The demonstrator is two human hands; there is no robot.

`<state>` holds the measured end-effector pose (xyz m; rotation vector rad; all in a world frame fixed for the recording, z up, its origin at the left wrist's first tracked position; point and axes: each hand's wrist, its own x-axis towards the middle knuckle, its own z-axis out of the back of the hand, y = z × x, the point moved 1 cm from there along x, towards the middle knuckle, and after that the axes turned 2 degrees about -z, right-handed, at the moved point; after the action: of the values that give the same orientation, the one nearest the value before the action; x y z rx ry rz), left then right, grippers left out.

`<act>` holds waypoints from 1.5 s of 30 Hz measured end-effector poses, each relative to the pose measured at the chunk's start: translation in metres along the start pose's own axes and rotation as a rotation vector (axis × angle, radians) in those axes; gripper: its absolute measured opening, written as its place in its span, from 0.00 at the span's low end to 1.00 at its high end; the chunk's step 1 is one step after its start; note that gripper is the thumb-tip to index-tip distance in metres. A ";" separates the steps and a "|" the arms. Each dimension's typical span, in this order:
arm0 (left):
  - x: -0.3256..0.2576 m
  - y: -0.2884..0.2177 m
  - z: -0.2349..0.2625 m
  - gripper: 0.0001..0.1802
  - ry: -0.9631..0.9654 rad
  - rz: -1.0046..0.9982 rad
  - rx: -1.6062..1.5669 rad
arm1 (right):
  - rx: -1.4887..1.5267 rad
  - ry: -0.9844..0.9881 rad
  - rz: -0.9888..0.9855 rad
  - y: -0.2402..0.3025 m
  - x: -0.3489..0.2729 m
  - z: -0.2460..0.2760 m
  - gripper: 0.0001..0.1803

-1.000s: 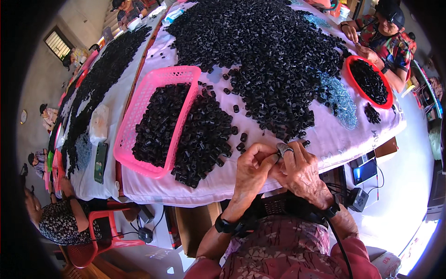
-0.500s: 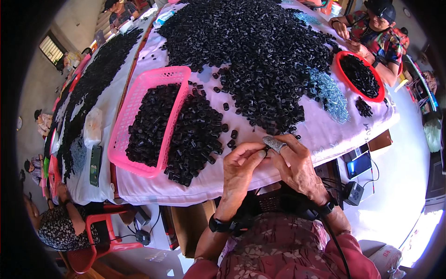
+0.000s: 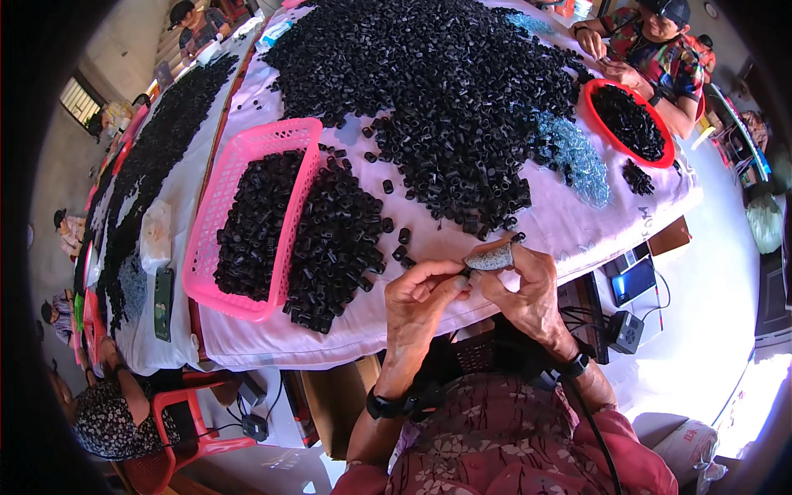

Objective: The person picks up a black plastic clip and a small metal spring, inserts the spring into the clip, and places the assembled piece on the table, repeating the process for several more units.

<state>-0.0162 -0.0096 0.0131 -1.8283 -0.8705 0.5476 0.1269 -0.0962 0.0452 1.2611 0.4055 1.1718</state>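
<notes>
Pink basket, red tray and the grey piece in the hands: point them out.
pink basket (image 3: 290, 134): head view, its far rim.
red tray (image 3: 593, 115): head view, its left rim.
grey piece (image 3: 490, 260): head view, its middle, between both hands' fingertips.

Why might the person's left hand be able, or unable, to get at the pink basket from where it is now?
Probably able: the left hand is beside the pink basket, with only loose black pieces between. It is busy at a small grey piece.
</notes>
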 end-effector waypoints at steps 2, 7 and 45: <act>-0.001 -0.001 0.001 0.11 0.010 -0.013 0.010 | 0.073 -0.027 -0.053 0.000 -0.003 -0.004 0.11; -0.002 -0.002 0.003 0.12 -0.010 -0.034 0.023 | 0.259 -0.066 -0.137 -0.009 -0.008 -0.012 0.12; 0.009 -0.006 0.002 0.10 -0.056 -0.222 0.412 | -0.072 0.217 0.031 -0.010 0.034 -0.003 0.09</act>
<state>-0.0139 0.0002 0.0177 -1.3317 -0.9084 0.5887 0.1428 -0.0648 0.0469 1.0849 0.5005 1.3440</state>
